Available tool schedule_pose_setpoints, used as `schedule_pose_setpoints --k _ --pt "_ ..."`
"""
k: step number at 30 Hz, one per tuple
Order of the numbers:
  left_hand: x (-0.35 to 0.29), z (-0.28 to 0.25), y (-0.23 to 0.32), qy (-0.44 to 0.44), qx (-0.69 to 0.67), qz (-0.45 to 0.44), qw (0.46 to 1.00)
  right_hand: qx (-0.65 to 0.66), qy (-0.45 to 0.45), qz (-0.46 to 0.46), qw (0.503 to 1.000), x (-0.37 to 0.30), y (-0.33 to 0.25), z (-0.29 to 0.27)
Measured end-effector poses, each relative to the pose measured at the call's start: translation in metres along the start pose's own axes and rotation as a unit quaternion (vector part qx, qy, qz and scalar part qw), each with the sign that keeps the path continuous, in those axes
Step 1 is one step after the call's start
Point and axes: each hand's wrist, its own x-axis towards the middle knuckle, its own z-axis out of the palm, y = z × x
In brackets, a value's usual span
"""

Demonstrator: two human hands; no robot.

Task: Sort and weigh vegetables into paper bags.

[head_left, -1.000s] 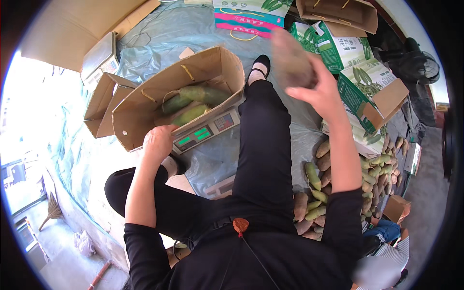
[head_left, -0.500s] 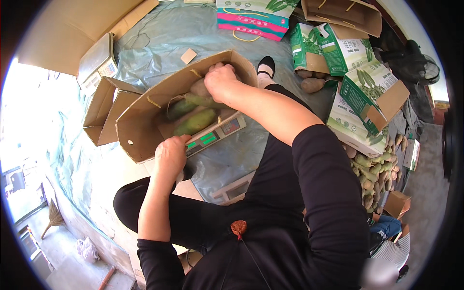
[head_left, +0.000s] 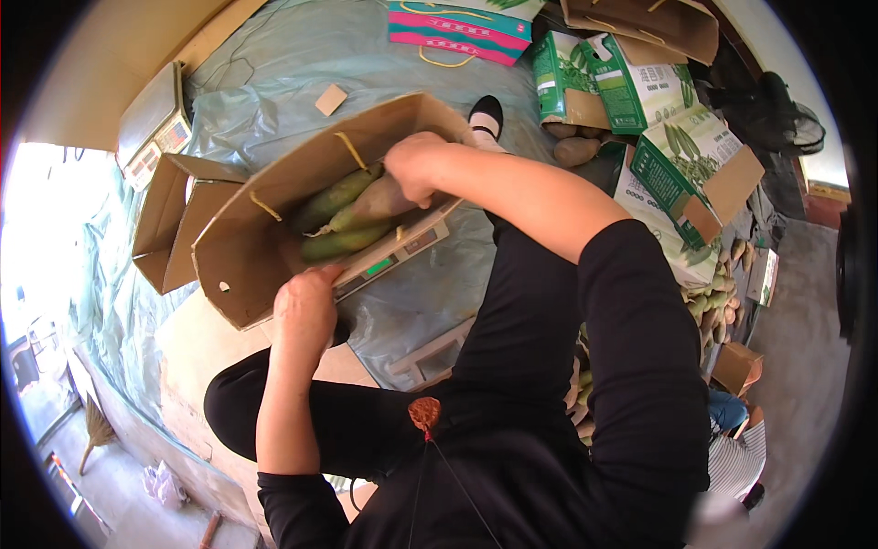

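Observation:
A long open cardboard box [head_left: 240,261] with yellow cord handles stands tilted on a digital scale [head_left: 391,260] with a lit green display. Several radishes, green at one end and brownish at the other, lie inside, among them a green radish [head_left: 337,199]. My right hand [head_left: 416,169] reaches into the box's right end, its fingers curled over the thick end of a brownish radish [head_left: 382,199]. My left hand [head_left: 306,300] grips the near left edge of the box, the thumb along the rim; its other fingertips are partly hidden.
An open carton [head_left: 178,220] and another scale [head_left: 155,123] stand to the left. Green-and-white printed boxes [head_left: 681,174] and heaped radishes [head_left: 718,302] are at the right. A pink and teal box [head_left: 462,35] lies far back, and a black fan [head_left: 777,114] stands far right.
My right hand has shifted the brownish radish, which now lies further down over the green ones. The lit display shows fewer bright areas. The whole view has shifted slightly.

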Motion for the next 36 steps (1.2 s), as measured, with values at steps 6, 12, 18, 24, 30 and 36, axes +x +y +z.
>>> schedule_pose_setpoints --k 6,12,18,24,30,36 --pt "0.013 0.005 0.001 -0.009 0.038 0.034 0.999 0.0 0.258 0.016 0.966 0.026 0.001 0.029" --pt "0.009 -0.003 -0.007 -0.02 -0.011 0.01 1.0 0.125 0.328 -0.053 0.935 -0.013 -0.027 -0.003" --pt "0.009 -0.007 0.008 -0.03 -0.023 0.031 0.999 0.264 0.548 -0.051 0.792 -0.148 0.012 0.0" --pt "0.009 0.002 0.002 -0.027 -0.057 0.023 0.998 0.534 0.641 0.17 0.524 -0.207 0.081 0.177" --pt "0.014 0.006 -0.008 -0.024 -0.053 0.05 0.997 0.507 0.36 0.449 0.641 -0.226 0.041 0.46" --pt "0.017 0.004 -0.009 -0.035 -0.042 0.03 0.998 0.519 0.097 0.413 0.742 -0.253 -0.057 0.545"
